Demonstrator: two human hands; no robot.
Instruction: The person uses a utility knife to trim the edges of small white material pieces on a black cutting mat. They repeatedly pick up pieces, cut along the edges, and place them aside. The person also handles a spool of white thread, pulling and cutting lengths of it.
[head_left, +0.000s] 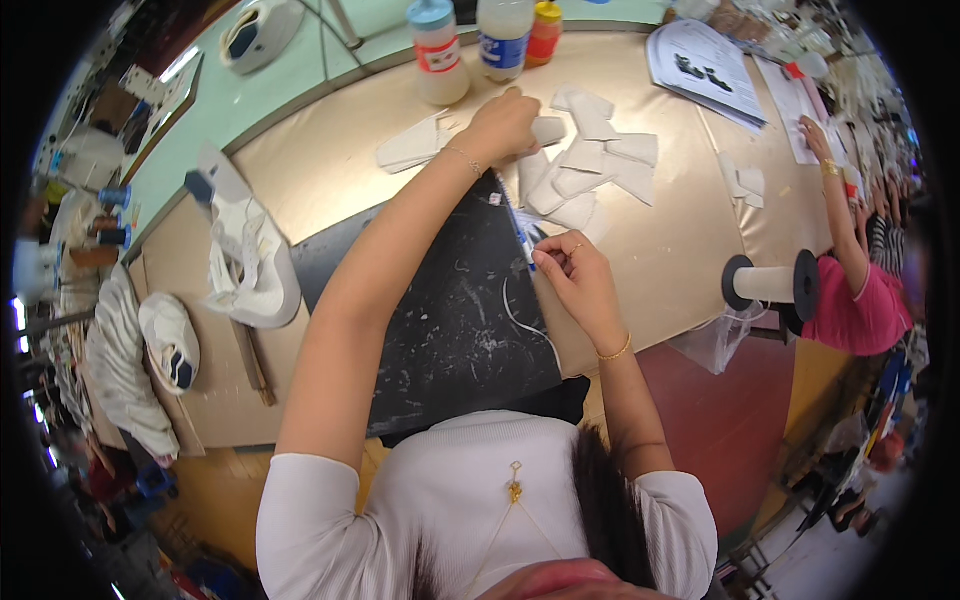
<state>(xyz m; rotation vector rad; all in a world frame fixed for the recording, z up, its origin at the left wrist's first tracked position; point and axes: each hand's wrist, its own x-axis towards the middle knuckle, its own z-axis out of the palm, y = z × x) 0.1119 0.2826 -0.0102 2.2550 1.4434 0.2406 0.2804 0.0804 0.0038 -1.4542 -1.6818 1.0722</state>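
Narrowly pinched, right hand (578, 278) on blue-white item (526, 243); left hand (508, 122) curled, hold unclear.

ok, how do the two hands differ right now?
Reach: left hand is far out, next to white pieces; right hand is nearer the body, beside the black mat.
Wrist: left hand has a thin, pale bracelet; right hand has a gold bracelet.
Shared: both ungloved, fingers bent.
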